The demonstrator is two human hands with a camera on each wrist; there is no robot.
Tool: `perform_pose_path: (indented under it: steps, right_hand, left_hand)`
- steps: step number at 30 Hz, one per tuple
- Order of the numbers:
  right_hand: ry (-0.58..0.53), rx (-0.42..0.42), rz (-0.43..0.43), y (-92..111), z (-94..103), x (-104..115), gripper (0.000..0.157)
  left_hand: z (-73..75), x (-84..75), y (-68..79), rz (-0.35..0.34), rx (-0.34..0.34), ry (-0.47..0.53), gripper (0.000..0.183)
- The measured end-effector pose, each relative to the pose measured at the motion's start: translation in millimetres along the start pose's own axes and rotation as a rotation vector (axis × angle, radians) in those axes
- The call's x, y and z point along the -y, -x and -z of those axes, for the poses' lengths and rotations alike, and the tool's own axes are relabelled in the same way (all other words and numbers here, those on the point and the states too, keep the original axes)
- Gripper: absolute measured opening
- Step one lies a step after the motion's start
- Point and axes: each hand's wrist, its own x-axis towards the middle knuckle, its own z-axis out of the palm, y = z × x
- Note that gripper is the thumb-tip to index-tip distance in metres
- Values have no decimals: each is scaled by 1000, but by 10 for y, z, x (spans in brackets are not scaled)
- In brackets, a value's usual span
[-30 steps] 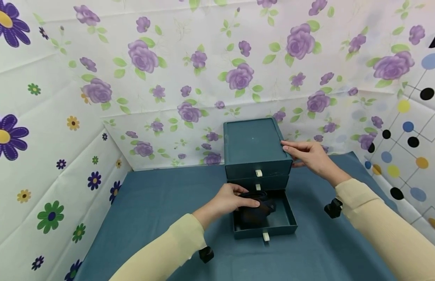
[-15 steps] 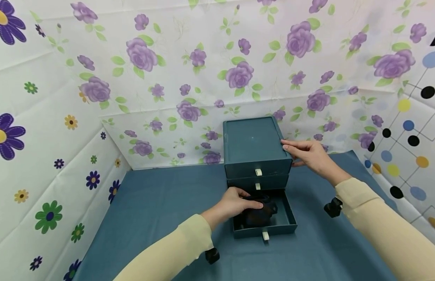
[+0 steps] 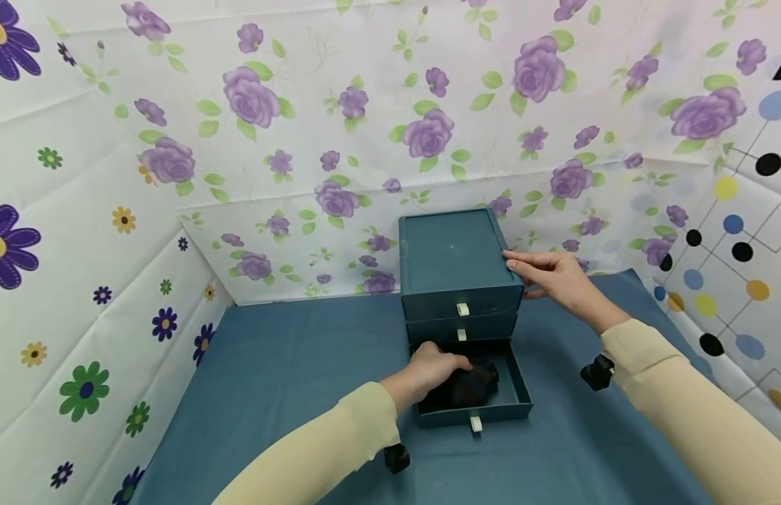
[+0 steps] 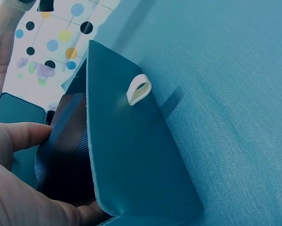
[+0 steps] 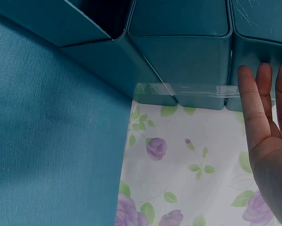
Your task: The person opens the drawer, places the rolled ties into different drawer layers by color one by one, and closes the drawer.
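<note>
A dark teal three-tier drawer box point(image 3: 453, 252) stands against the back wall, its bottom drawer point(image 3: 475, 415) pulled out. Inside that drawer lies a dark, soft-looking bundle point(image 3: 477, 384) with blue stripes, seen closer as a striped bundle point(image 4: 63, 162) in the left wrist view. My left hand point(image 3: 431, 368) grips it, thumb on top, the other fingers mostly hidden down in the drawer. My right hand point(image 3: 554, 277) rests on the box's upper right edge. Straight fingers point(image 5: 253, 106) lie along its side in the right wrist view.
Small pale pull loops point(image 3: 476, 423) stick out from the drawer fronts. A blue cloth point(image 3: 302, 372) covers the table. Flower-patterned sheets point(image 3: 340, 126) form the walls behind and to the left, a dotted sheet point(image 3: 737, 280) the right one.
My left hand has shifted right and deeper into the bottom drawer, and the dark bundle sits slightly farther right with it. My right hand stays at the box's edge.
</note>
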Motion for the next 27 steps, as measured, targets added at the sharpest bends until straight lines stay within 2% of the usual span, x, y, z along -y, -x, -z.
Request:
perform_pose_path:
  steps: [3, 8, 15, 27]
  right_hand:
    - [1, -3, 3, -2, 0, -5, 43]
    - [0, -1, -1, -10, 9, -14, 43]
    - [-25, 2, 1, -80, 32, -124, 44]
    - [-22, -4, 5, -141, 41, -247, 45]
  left_hand:
    - [0, 11, -17, 33, -1, 33, 63]
    - [3, 18, -24, 47, 5, 64, 77]
    - [-3, 17, 18, 37, 22, 92, 83]
    - [-60, 57, -10, 6, -42, 31, 82]
